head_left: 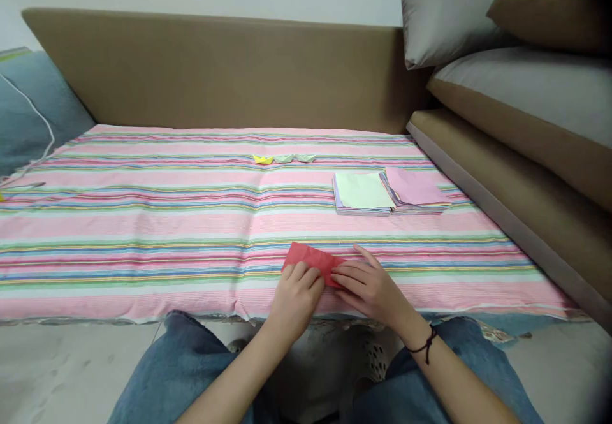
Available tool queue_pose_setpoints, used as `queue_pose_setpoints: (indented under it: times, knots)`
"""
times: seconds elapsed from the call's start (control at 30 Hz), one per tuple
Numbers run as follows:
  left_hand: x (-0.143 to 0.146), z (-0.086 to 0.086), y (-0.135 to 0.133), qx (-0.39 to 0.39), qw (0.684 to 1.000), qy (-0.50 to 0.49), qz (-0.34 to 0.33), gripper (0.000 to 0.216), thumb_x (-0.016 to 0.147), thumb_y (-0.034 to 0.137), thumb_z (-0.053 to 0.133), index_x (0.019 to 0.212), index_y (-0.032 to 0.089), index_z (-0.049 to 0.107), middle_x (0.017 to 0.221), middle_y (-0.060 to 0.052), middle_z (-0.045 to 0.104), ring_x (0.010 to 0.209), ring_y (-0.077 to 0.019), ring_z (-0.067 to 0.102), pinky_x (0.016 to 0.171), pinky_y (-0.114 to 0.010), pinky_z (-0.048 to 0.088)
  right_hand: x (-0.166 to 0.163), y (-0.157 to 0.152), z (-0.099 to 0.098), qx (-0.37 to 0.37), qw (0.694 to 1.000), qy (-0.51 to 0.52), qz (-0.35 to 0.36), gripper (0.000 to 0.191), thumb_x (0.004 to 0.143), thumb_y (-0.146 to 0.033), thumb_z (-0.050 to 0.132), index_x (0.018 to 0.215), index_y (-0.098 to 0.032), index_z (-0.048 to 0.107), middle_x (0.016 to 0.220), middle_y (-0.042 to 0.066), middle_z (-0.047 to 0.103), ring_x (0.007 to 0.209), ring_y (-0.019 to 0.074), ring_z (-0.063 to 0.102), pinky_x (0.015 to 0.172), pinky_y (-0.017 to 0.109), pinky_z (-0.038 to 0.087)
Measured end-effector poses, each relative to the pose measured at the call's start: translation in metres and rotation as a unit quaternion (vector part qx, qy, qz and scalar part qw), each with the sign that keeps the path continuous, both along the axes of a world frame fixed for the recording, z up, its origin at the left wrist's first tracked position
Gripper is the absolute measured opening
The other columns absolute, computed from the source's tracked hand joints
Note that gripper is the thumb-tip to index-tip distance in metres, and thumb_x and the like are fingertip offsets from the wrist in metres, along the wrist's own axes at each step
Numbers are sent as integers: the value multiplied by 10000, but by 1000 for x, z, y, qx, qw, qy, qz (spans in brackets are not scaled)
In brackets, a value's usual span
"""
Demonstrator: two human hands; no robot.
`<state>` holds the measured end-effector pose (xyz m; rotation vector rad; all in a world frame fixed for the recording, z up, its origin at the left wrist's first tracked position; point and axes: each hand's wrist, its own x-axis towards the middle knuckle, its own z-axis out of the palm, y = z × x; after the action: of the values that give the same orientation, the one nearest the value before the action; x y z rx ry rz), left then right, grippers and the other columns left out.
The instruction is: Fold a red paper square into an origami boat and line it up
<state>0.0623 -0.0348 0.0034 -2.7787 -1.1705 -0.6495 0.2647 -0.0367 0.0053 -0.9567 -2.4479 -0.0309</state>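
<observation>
Red paper [306, 255], apparently part-folded, lies at the striped cloth's [143, 226] near edge: left hand [297, 296] grasping, right hand [375, 289] outspread, pressing. Three paper boats [284, 159] appear finished; stacked sheets [364, 190] remain unfolded.

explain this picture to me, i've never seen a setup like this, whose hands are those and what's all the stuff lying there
There's no machine here: these are a person's bare left hand and right hand, the right wrist wearing a dark cord. The single picture comes from a camera on that person's head, looking forward and down.

Both hands are on a sheet of red paper; whether they pinch it or only press it is hard to tell. It lies on a striped cloth. Beyond, to the right, sit two paper stacks side by side, one topped pale green, one pink. Farther back is a row of three small folded pieces: one yellow, two pale.
</observation>
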Motion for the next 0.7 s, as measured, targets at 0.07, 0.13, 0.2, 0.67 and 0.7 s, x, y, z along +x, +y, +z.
queue_pose_setpoints:
  times: [0.07,0.13,0.2,0.67,0.7]
  knots:
    - [-11,3,-2,-38,999,-39,2,185,896,229,443,893,198,626,883,-41,651,804,-188,509,691,-340,357,1,-3,-1,-31,999,11,0,210,889,-222,485,1050,-238,619,1028,39,675,948,189,588,1019,507,328]
    - [-22,6,-3,-62,996,-65,-6,217,909,226,417,921,210,633,898,-35,662,813,-175,523,699,-335,353,2,-7,-4,-57,998,38,0,217,888,-209,484,1046,-251,627,1022,37,674,944,186,582,954,463,389]
    - [-30,7,-4,-69,995,-68,-14,220,908,218,416,946,213,633,917,-38,668,836,-176,534,707,-339,345,2,-9,-8,-77,994,75,-9,202,881,-208,496,1005,-256,648,984,40,676,916,187,579,881,425,428]
    - [-22,-7,3,-166,961,-209,68,179,843,275,534,711,184,615,841,-48,611,830,-178,535,745,-321,414,-10,2,-11,-150,962,173,-149,204,780,-388,647,646,-240,685,756,15,634,810,197,559,814,393,354]
    - [-21,-8,4,-173,957,-220,83,182,831,279,549,688,184,610,842,-48,607,834,-181,536,748,-323,418,-13,2,-12,-154,957,185,-165,238,786,-397,636,615,-236,676,744,15,633,803,199,558,804,390,353]
